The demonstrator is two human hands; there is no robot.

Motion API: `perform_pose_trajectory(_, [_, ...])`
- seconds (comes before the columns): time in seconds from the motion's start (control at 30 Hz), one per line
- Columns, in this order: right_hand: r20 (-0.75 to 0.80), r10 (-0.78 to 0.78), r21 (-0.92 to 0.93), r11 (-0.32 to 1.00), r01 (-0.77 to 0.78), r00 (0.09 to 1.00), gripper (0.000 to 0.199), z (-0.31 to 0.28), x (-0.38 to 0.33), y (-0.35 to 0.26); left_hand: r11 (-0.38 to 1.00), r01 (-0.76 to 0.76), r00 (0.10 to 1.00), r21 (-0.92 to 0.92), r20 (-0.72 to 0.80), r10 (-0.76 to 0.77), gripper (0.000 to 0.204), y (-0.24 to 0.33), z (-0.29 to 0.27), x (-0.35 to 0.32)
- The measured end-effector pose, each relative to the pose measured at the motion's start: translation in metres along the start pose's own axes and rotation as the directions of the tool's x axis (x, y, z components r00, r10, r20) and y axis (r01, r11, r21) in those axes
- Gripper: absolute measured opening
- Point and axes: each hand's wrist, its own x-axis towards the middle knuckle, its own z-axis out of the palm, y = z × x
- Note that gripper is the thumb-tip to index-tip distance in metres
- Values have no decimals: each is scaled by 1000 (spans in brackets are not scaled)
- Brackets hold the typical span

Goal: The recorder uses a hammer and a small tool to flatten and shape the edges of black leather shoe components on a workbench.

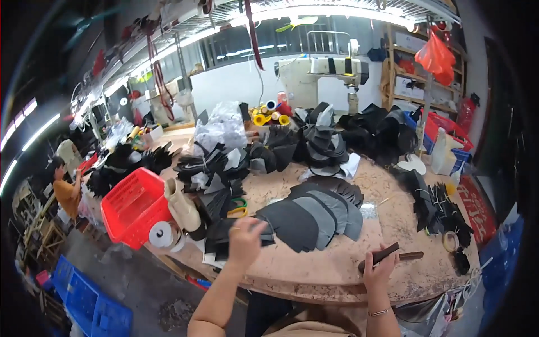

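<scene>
My left hand (245, 238) is raised over the near left of the worktable (337, 267), fingers curled and pinching the edge of a dark fabric piece (238, 233) from a low stack. My right hand (379, 269) grips a dark brown stick-like tool (387, 254) near the table's front edge. Between the two hands lies a fanned row of dark grey, rounded cut pieces (314, 216), overlapping like shingles.
Heaps of black cut pieces (320, 140) cover the far half of the table. A red plastic basket (132, 205), a beige shoe last (181, 205) and white tape rolls (161, 234) sit at left. Sewing machine (320, 70) at back; blue crates (90, 300) on floor; a person (66, 188) far left.
</scene>
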Motion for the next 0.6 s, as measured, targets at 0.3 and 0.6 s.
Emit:
perform_pose_trajectory(0.3, [37, 161, 105, 981, -164, 986, 33, -4, -19, 12, 893, -154, 605, -423, 674, 423, 41, 36, 70, 103])
perform_pose_trajectory(0.6, [76, 92, 115, 988, -101, 993, 41, -9, -14, 4, 757, -62, 735, -650, 483, 475, 16, 26, 53, 155])
